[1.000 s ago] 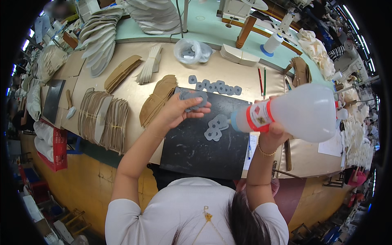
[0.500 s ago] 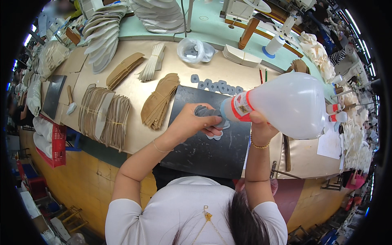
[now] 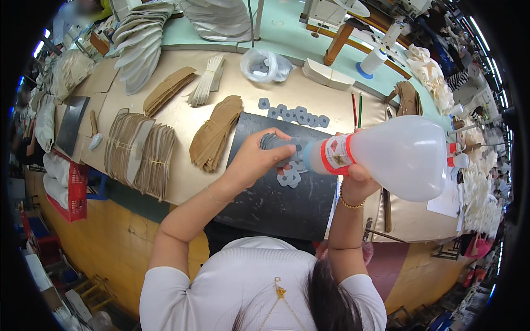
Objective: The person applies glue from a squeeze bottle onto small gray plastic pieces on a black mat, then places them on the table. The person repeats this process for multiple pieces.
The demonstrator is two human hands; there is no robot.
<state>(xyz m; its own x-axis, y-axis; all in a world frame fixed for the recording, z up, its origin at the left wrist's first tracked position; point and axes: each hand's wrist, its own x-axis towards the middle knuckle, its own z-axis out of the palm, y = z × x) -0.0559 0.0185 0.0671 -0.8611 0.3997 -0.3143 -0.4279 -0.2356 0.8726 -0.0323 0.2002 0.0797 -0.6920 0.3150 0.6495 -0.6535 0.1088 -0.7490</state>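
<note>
My left hand (image 3: pixel 255 161) is closed round a stack of small grey rounded pieces (image 3: pixel 270 142), with the thumb along its right side. In the grip of my right hand (image 3: pixel 360 181) is a large translucent white plastic bottle (image 3: pixel 406 157). It lies nearly on its side, with a red-banded label and a pale blue neck pointing left at the stack. Whether the neck touches the pieces I cannot tell. Several more grey pieces, some with holes, lie fanned below the neck on a black board (image 3: pixel 265 204).
A row of grey pieces (image 3: pixel 295 115) lies beyond the board. Brown strip bundles (image 3: pixel 216 132) are to the left, a plastic bag (image 3: pixel 260 65) farther back. Two pencils (image 3: pixel 360 110) and a thread cone (image 3: pixel 372 60) stand toward the right. A wooden-handled tool (image 3: pixel 95 132) sits far left.
The bottle has come down and slightly right, its body now closer to level. My left hand has shifted a little left, and more of the grey pieces on the board show.
</note>
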